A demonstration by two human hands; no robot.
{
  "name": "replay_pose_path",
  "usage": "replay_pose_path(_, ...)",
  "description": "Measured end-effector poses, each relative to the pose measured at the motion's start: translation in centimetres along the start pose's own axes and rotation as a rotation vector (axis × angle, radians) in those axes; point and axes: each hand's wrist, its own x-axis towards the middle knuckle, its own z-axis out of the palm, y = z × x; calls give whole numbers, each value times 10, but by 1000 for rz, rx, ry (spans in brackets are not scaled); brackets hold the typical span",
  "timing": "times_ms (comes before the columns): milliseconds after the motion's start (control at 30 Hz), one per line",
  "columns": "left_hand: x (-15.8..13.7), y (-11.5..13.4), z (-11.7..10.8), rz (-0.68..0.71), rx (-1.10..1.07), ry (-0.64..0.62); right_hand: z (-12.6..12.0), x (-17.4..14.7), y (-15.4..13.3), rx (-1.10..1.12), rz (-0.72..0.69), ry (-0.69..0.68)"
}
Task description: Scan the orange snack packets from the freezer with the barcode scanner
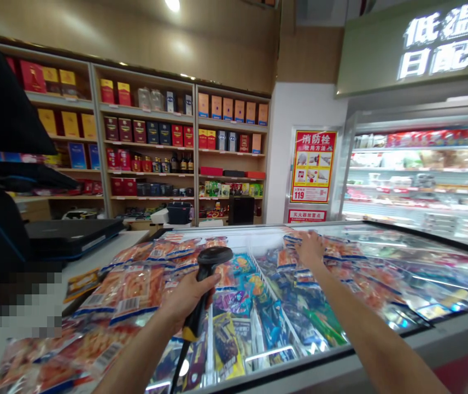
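Note:
My left hand (192, 293) is wrapped round the handle of a black barcode scanner (214, 255) with a yellow-tipped base and a cord running down. Further off to the right, my right hand (311, 250) is stretched over clear packets of reddish food lying on the freezer glass, its fingers apart and at the edge of one packet (286, 259). Whether its fingertips touch that packet, I cannot tell. More such packets (138, 287) are piled to the left of the scanner, showing blue edges and white barcode labels.
Under the glass of the chest freezer (332, 358) lie colourful bagged goods, split by white wire dividers (273, 290). A counter (133, 241) with a dark checkout machine (70, 235) stands at left. Shelves of boxes (147, 131) line the back; a lit fridge (422, 180) is at right.

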Motion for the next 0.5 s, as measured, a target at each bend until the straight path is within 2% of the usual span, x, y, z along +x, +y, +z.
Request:
replay_pose_path(367, -7, 10, 10, 10, 0, -38, 9, 4, 22, -2, 23, -226)
replay_pose_path(500, -7, 15, 18, 31, -7, -91, 4, 3, 26, 60, 168, -257)
